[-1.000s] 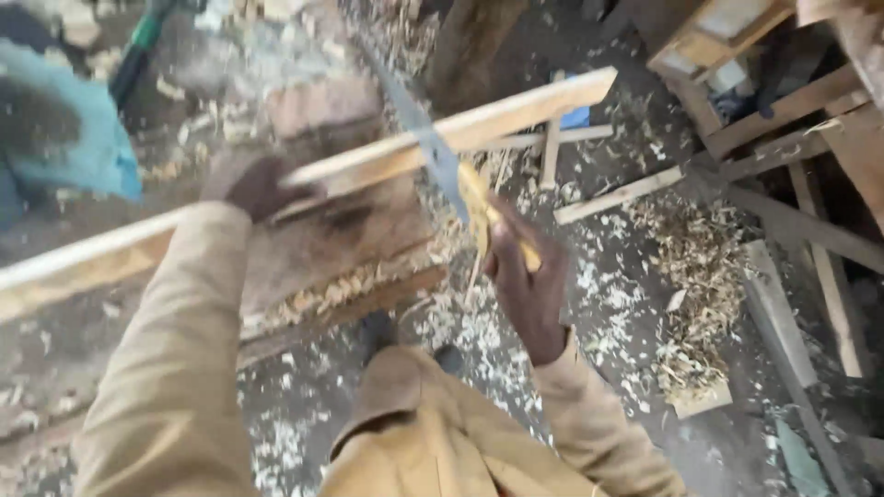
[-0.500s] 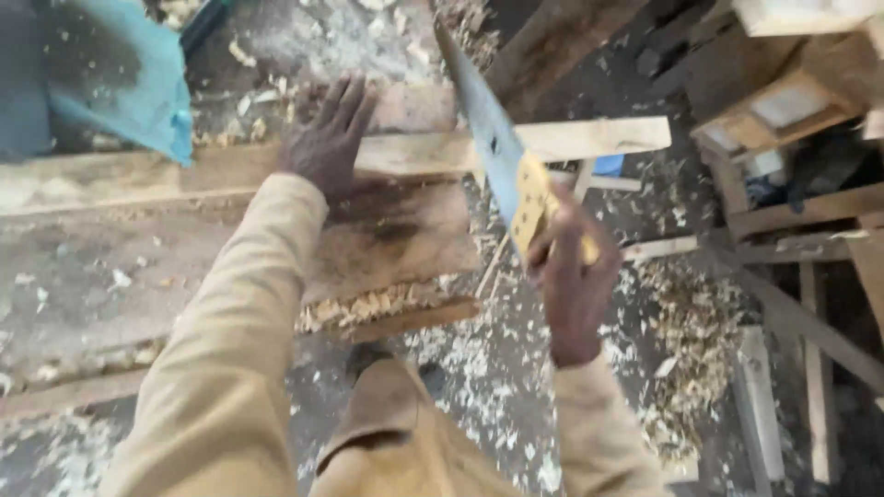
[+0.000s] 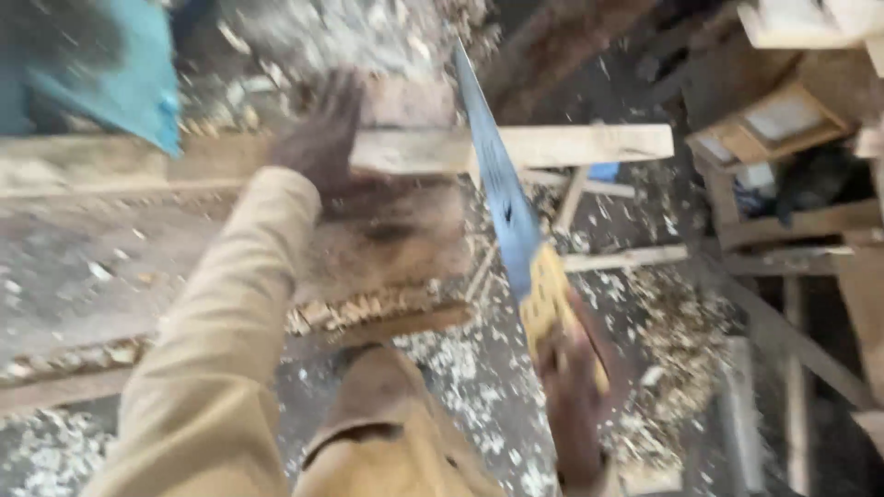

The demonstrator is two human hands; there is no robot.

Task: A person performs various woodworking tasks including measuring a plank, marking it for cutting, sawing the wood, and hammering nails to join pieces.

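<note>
Left hand (image 3: pixel 322 138) flat, fingers spread, pressing a pale wooden plank (image 3: pixel 552 145) onto the workbench (image 3: pixel 138 267). Right hand (image 3: pixel 575 387) clenched around the yellow handle of a handsaw (image 3: pixel 502 184), blue blade crossing the plank just right of the left hand. Wood shavings (image 3: pixel 672 368) on the ground.
</note>
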